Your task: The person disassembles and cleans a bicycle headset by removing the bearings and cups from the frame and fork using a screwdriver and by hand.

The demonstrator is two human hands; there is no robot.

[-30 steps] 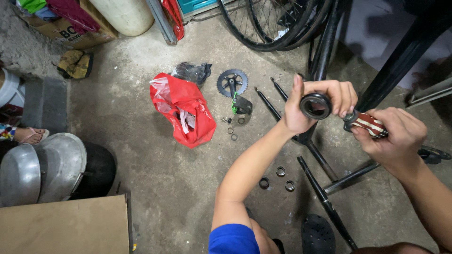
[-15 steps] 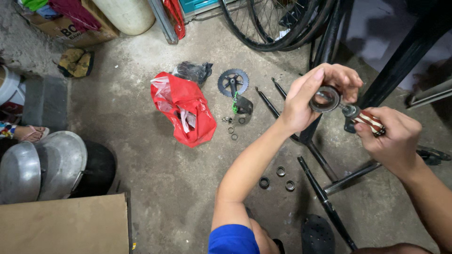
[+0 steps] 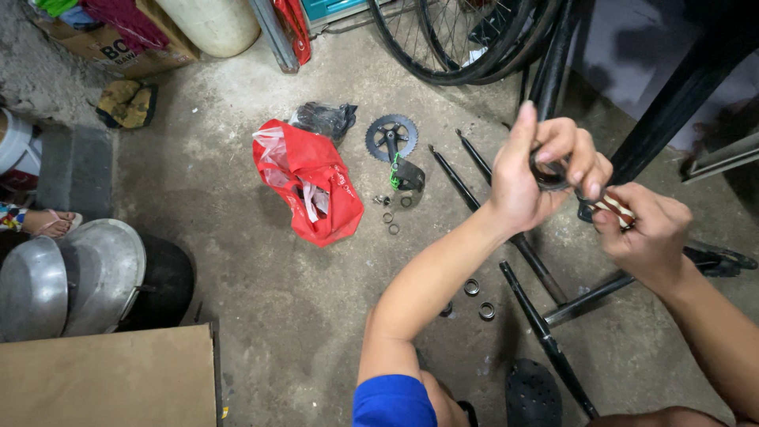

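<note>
Since the earlier frame both hands have drawn closer together, the left hand tipping the dark ring-shaped bearing part toward the right hand.

Head view: the left hand pinches the ring between thumb and curled fingers, index finger raised straight. Just right of the ring, the right hand is closed around a small red-and-cream handled tool, its tip close to the ring; whether they touch cannot be told. Below the ring, black bicycle frame tubes lie on the concrete floor, with two small metal rings beside them. Well left of the ring lies a red plastic bag, and between bag and ring rests a black chainring with crank arm, with loose washers near it. Above the ring, bicycle wheels lean. Far left of it sit grey metal pots and a cardboard sheet.
</note>
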